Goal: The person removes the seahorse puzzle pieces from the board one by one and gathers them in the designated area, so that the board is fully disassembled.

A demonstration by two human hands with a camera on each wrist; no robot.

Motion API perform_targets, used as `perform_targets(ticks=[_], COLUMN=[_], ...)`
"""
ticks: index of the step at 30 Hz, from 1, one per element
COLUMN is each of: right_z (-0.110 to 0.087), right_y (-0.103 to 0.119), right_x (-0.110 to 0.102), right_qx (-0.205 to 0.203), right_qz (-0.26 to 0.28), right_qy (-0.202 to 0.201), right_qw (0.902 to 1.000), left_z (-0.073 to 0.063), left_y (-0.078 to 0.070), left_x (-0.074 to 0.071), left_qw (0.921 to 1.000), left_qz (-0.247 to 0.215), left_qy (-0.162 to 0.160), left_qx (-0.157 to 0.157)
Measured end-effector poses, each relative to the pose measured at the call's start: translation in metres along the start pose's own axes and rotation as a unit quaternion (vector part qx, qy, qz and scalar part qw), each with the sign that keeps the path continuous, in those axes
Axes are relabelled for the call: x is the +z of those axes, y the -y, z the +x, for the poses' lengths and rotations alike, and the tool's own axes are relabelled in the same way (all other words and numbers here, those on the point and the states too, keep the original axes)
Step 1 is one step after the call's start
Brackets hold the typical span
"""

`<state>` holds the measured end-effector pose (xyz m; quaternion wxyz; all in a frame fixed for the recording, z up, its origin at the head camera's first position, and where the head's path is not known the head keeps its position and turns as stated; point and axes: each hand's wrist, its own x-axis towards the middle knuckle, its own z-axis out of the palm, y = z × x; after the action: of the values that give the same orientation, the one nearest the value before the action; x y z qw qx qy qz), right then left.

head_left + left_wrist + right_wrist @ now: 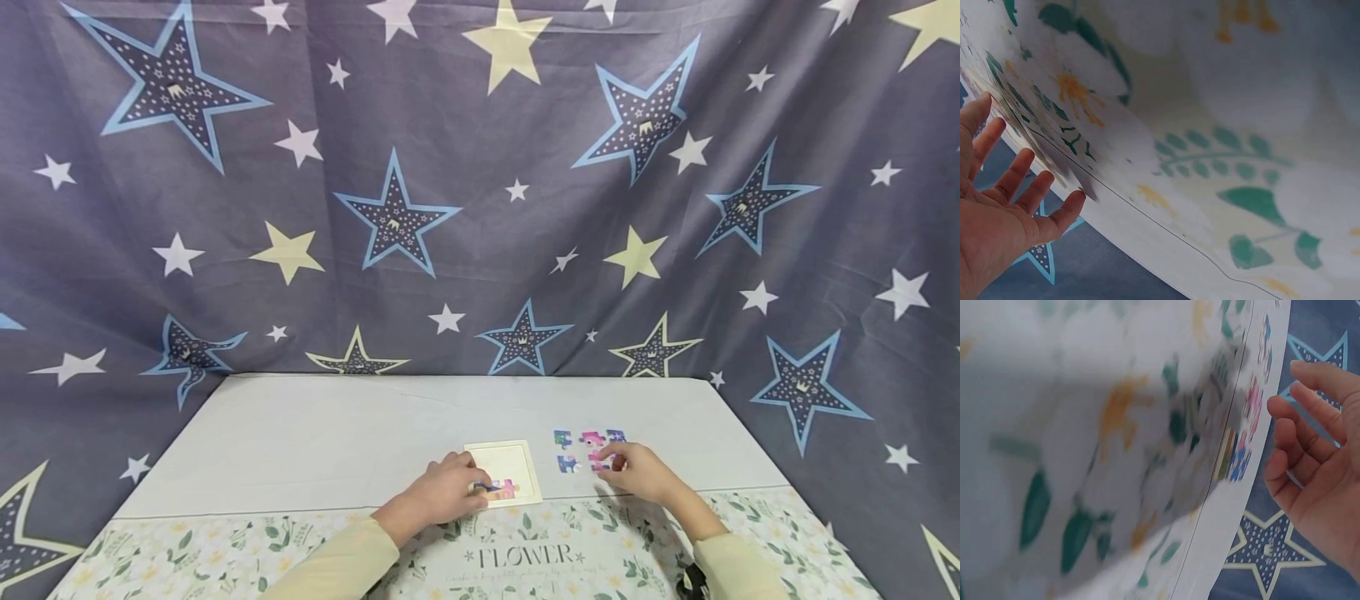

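Note:
A cream square puzzle tray (534, 477) lies near the front of the white table part. Joined puzzle pieces (507, 490) in pink, orange and blue sit along its lower side. My left hand (441, 492) rests at the tray's left side, partly covering those pieces; its fingers look spread and relaxed in the left wrist view, near the tray edge (1054, 170). To the right, my right hand (636, 473) hovers over loose pieces, among them a pink piece (592, 440). Its fingers (1285, 434) bend loosely in the right wrist view, with nothing visible between them.
Left of the right hand lie a blue-green piece (562, 439) and a blue piece (567, 464). A flowered cloth strip (300, 533) with the word FLOWER covers the table's near part. Behind hangs a dark star-patterned curtain (450, 108).

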<state>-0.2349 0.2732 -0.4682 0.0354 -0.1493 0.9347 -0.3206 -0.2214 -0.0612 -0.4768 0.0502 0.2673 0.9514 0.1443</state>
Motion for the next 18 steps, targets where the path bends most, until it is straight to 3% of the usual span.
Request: perform_targets(ticks=[18], right_z=[0.023], right_y=[0.037], right_x=[0.034], right_qx=[-0.049], right_qz=[0.001], right_qy=[0.003], right_qw=[0.9988], left_z=[-0.005], left_y=[0.014], left_x=[-0.003], left_qw=[0.9998], left_qz=[-0.002], left_qy=[-0.007], left_qx=[-0.017])
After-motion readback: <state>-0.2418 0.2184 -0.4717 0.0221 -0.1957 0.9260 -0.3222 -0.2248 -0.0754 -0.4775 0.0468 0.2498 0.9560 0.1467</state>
